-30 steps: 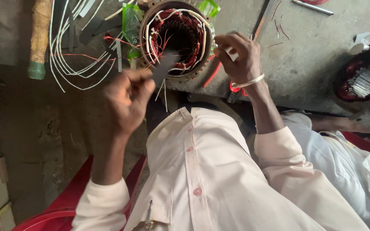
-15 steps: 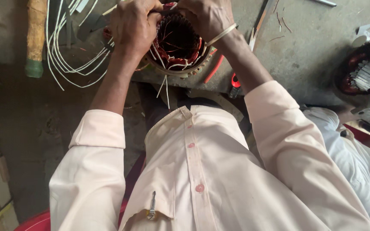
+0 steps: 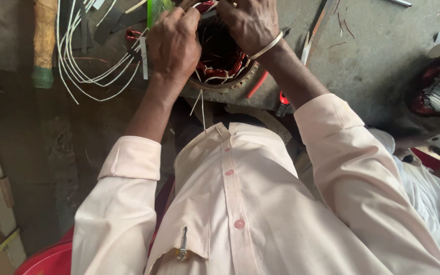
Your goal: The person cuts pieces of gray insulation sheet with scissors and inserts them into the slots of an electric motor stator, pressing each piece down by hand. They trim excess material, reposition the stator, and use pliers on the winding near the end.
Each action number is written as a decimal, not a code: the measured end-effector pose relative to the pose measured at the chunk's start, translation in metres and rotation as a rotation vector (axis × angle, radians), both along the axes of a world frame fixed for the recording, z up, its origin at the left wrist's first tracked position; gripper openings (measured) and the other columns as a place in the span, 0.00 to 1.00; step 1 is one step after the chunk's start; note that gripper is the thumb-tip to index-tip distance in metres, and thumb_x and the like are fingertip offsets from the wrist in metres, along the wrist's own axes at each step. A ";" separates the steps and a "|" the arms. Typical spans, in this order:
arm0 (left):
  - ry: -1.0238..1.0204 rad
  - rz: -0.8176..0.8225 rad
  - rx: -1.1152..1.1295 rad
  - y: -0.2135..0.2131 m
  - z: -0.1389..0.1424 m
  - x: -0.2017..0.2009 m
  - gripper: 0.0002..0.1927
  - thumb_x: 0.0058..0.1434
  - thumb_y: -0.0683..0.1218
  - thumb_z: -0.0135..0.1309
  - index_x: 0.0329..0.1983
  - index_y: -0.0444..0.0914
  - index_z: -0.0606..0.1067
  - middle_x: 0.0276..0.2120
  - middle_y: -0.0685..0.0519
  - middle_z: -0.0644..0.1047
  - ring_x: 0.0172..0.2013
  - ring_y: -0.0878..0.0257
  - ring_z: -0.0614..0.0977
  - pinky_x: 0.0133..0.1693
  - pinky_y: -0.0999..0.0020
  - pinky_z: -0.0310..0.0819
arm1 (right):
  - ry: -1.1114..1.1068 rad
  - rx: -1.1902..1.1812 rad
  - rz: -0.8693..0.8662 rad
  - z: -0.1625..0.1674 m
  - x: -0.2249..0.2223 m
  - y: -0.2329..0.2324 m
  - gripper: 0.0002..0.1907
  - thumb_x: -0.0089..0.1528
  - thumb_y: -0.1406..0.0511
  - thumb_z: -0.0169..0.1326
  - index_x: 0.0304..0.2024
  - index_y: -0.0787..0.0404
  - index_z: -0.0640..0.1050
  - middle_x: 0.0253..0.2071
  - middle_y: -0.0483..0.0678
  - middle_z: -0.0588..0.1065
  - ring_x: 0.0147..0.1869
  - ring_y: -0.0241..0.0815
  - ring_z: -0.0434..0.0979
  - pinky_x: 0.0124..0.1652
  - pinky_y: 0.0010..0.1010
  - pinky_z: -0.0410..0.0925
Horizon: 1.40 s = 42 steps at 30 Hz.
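A round motor stator (image 3: 223,65) with dark red copper windings lies on the grey work surface at the top centre. Thin white leads hang from its near rim. My left hand (image 3: 173,45) is curled over the stator's left rim. Over its top right edge my right hand (image 3: 251,21), with a metal bangle on the wrist, presses down with bent fingers. What the fingertips pinch inside the windings is hidden. My pale pink shirt fills the lower frame.
A bundle of white wires (image 3: 85,63) and a wooden tool handle with a green end (image 3: 44,43) lie at the left. A red-handled tool (image 3: 282,99) sits beside my right forearm. Another red-wound stator (image 3: 436,86) and a person in white (image 3: 434,198) are at the right.
Both hands have come together onto the stator. A second ago my left hand was lower, holding a grey strip, and my right was off to the stator's right side.
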<state>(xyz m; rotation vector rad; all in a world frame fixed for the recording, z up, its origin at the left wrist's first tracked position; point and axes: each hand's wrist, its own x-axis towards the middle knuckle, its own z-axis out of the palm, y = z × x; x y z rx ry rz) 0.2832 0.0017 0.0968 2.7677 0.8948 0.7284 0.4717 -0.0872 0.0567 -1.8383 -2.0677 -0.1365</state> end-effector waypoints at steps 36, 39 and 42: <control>0.315 0.195 -0.316 0.007 -0.013 0.011 0.09 0.75 0.41 0.50 0.53 0.32 0.75 0.24 0.46 0.79 0.21 0.58 0.81 0.17 0.63 0.71 | -0.041 -0.092 0.046 0.034 -0.008 0.023 0.06 0.61 0.61 0.59 0.33 0.54 0.77 0.31 0.45 0.75 0.41 0.48 0.75 0.49 0.44 0.61; 0.182 0.220 -0.323 0.010 -0.016 0.005 0.12 0.67 0.42 0.51 0.51 0.34 0.75 0.22 0.48 0.79 0.21 0.58 0.82 0.17 0.61 0.72 | -0.108 -0.046 0.010 0.027 -0.021 0.027 0.04 0.59 0.64 0.58 0.34 0.56 0.77 0.33 0.44 0.75 0.44 0.47 0.76 0.52 0.41 0.62; 0.129 0.261 -0.043 0.010 -0.006 0.009 0.16 0.58 0.42 0.52 0.49 0.30 0.75 0.21 0.47 0.79 0.21 0.55 0.82 0.19 0.61 0.74 | -0.147 -0.130 -0.035 0.039 -0.027 0.038 0.09 0.59 0.59 0.61 0.33 0.56 0.78 0.32 0.46 0.75 0.42 0.48 0.76 0.51 0.43 0.62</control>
